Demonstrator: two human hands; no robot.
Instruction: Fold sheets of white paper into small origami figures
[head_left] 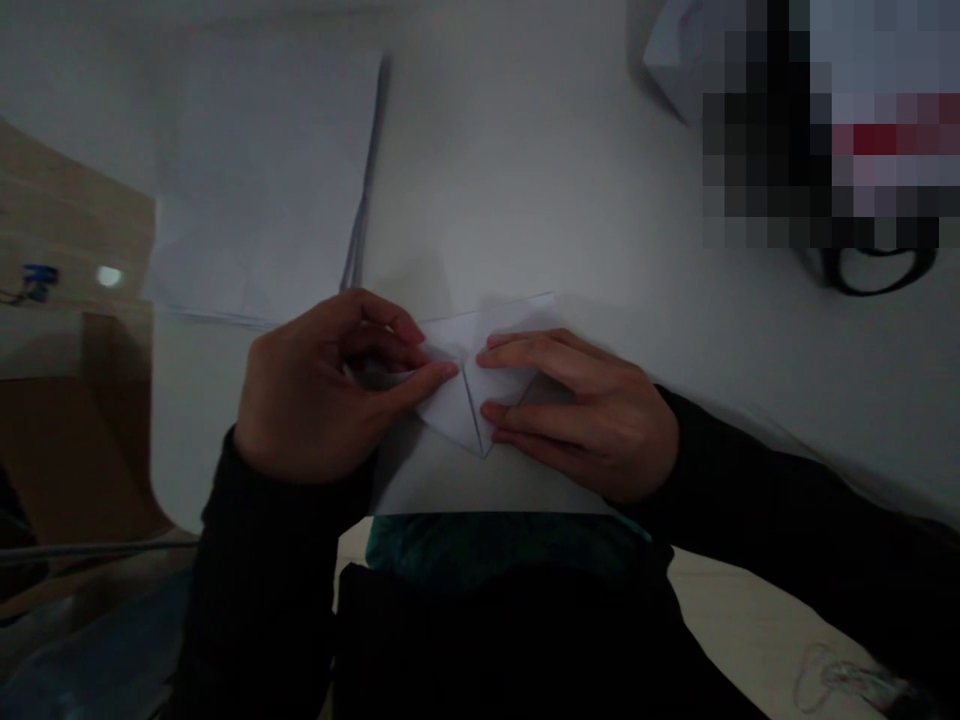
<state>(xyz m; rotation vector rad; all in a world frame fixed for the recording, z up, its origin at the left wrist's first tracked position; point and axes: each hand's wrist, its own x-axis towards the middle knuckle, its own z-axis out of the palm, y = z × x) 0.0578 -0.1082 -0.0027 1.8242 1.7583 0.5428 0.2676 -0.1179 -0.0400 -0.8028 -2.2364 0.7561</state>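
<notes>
A folded white sheet of paper (459, 405) lies on the white table (525, 180) just in front of me, its flaps meeting in a downward point. My left hand (315, 390) pinches the paper's left flap between thumb and curled fingers. My right hand (577, 405) lies on the right flap, fingers pressed together and flat along the centre crease. Both forearms wear dark sleeves.
A stack of white sheets (262, 200) lies at the back left of the table. A wooden piece of furniture (67, 330) stands to the left. A white folded object (671, 60) and a dark loop of cord (874, 272) are at the back right.
</notes>
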